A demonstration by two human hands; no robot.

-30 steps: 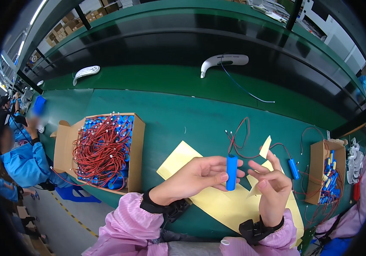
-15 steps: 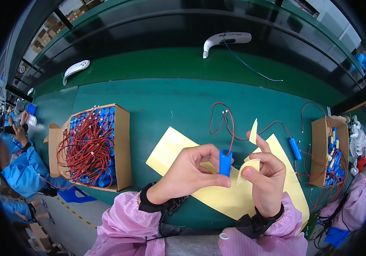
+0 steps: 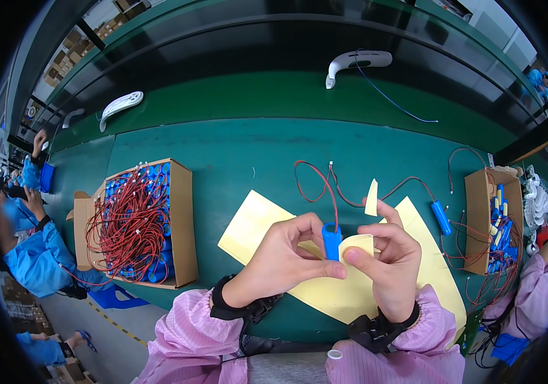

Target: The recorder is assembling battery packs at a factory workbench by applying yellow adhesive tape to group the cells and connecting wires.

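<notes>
Head view: left hand grips a blue cylinder; just right, right hand pinches a yellow slip, contact unclear; uneven pressure could crease it.

Over the yellow paper, a blue battery and a yellow slip fill the gap between the left hand and right hand. Beyond the paper, red wires loop across; farther beyond, a hand could sweep sideways over the green table. Left of the paper, a narrow lane ends at the big box; right of it, a loose battery and the small box block the way.
</notes>
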